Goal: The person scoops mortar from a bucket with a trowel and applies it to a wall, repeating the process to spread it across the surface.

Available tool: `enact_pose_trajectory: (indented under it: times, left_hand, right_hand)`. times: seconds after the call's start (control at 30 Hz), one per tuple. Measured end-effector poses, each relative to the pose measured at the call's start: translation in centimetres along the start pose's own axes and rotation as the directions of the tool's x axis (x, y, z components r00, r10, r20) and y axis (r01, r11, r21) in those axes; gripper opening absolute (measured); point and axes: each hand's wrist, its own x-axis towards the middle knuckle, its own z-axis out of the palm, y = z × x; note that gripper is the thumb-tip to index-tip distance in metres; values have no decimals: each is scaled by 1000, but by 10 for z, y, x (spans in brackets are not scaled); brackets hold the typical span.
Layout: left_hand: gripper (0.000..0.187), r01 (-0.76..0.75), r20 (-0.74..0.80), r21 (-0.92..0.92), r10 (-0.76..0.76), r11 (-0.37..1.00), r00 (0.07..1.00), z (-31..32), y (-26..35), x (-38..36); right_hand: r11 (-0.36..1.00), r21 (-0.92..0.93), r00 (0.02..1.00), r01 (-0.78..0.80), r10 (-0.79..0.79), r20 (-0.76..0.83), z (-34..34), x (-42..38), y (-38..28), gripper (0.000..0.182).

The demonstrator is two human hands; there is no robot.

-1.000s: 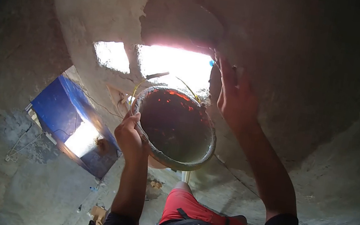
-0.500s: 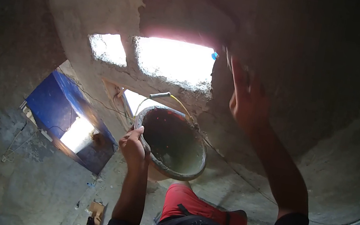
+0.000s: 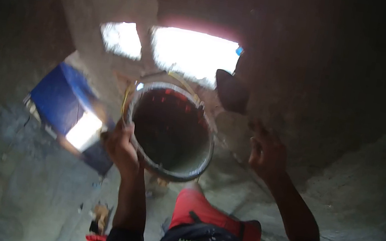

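My left hand (image 3: 124,149) is closed on the left rim of a round bucket (image 3: 209,148), which tilts so that its dark inside faces me. Grey wet-looking stuff lies low inside, in shadow. The bucket's wire handle (image 3: 179,79) is raised at the far side of the rim. To the right, my right hand (image 3: 268,155) is closed round the handle of a trowel, mostly hidden by the fingers. The trowel's dark pointed blade (image 3: 232,92) sticks out up and left, near the lower right corner of the bright wall opening.
Ahead stands a plastered wall (image 3: 359,152) with a darker patch at upper right. Two bright openings (image 3: 191,52) pierce it. At left is a blue door or panel (image 3: 58,94) beside a lit gap. A brown scrap (image 3: 101,214) lies on the floor.
My right hand has come down from the wall with the trowel, whose blade now shows broadside. The bucket and my left hand have shifted slightly left and up.
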Motion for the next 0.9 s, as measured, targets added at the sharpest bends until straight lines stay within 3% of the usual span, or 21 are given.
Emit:
enact_pose_trajectory:
  times: [0.07,0.1,0.17,0.2,0.27,0.33,0.4,0.47,0.53,0.57,0.63,0.67,0.73,0.77,0.8,0.87,0.9]
  left_hand:
    - [36,58,-65,-91,-64,994,996,-6,-4,2]
    - [37,77,-56,-95,-83,992,995,-14,-5,5]
    - [40,115,-40,-193,-125,974,991,-22,-3,7]
    - [40,124,-57,-164,-135,979,989,-24,0,6]
    - [33,62,16,-117,-60,991,998,-27,6,6]
    - [39,89,70,-159,-79,983,994,-30,0,5]
    - [47,-19,154,-228,56,973,986,-20,6,-4]
    - [50,-47,255,-129,79,991,964,-19,7,-13]
    - [45,-270,389,18,242,963,889,-12,7,-20]
    - [38,-289,407,14,259,957,876,-5,8,-24]
    - [35,-325,439,40,276,945,855,1,-1,-31]
    - [33,-371,455,69,301,926,838,5,-5,-34]
    - [28,-387,442,78,316,919,839,15,-9,-41]
    - [20,-404,439,64,338,913,832,20,-13,-43]
    - [16,-419,435,52,357,906,827,23,-17,-47]
    - [16,-354,444,61,293,933,847,28,-28,-50]
    - [15,-329,476,54,265,943,839,31,-34,-51]
  right_hand:
    - [986,165,988,17,9,-157,-12,-16,-5,56]
    - [980,196,993,21,3,-119,-18,-25,-10,56]
    - [744,593,944,-308,315,95,-31,-43,-18,48]
    - [728,605,942,-322,311,126,-33,-47,-18,48]
    - [522,729,894,-443,324,310,-34,-54,-18,42]
    - [510,713,876,-482,282,390,-43,-37,-27,41]
    - [730,632,911,-260,-32,412,-43,-12,-41,35]
    - [861,505,928,-64,-134,347,-27,6,-56,24]
    - [930,367,945,-18,-104,309,10,15,-71,20]
    - [930,364,945,-45,-79,318,23,17,-79,20]
    - [982,107,937,157,-182,299,42,21,-86,20]
    - [984,102,938,146,-171,302,49,17,-86,20]
    - [948,202,842,244,-311,441,54,15,-85,19]
    - [953,243,770,182,-292,568,55,15,-84,21]
    - [955,245,767,169,-283,576,50,18,-82,21]
    - [960,265,554,89,-269,788,43,25,-76,27]
    - [957,288,551,-11,-235,801,45,25,-72,25]
